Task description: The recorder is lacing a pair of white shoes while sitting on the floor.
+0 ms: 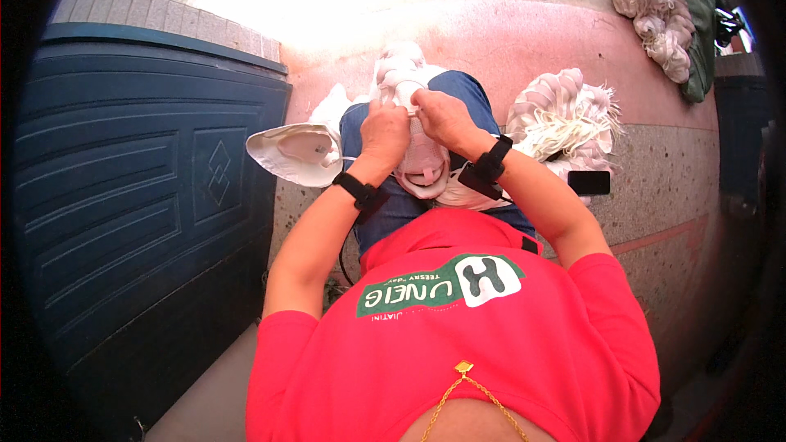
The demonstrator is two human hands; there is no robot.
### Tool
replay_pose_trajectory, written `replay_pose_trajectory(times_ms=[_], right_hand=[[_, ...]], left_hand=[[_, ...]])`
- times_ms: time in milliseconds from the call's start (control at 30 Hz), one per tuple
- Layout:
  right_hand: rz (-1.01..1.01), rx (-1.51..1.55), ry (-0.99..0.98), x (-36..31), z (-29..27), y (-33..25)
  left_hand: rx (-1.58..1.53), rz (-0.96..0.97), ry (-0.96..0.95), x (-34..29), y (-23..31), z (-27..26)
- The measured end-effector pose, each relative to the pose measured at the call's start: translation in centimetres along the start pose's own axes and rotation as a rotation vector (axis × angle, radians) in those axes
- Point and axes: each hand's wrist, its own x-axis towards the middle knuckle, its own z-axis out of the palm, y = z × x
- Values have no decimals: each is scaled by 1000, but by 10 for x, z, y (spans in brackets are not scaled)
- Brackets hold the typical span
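Observation:
A pale pink and white shoe upper (423, 155) lies across my lap, its open collar toward my body. My left hand (385, 129) is closed at its left edge, fingers bent inward near the white part. Across from it, my right hand (446, 119) grips the right edge with thumb and fingers pinched together. The two hands are close together, and the fingertips are partly hidden. More white material (399, 59) extends beyond my hands over my knees. Left of my leg rests another white shoe upper (295, 154), its opening turned up.
Bundled shoe uppers with loose laces (565, 119) lie right of my legs, beside a black phone-like rectangle (589, 182). Farther right, more bundles (655, 16) lie against a green sack (696, 33). A dark blue panelled door (147, 147) stands close on my left.

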Motion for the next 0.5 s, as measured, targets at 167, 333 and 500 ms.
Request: replay_pose_trajectory(times_ms=[167,333,500], right_hand=[[-54,126,133,-10,8,2],[-93,174,211,-17,3,10],[148,247,-166,-42,-64,35]], left_hand=[[196,329,-3,10,-13,8],[287,643,16,20,-45,-12],[671,207,133,4,-152,-102]])
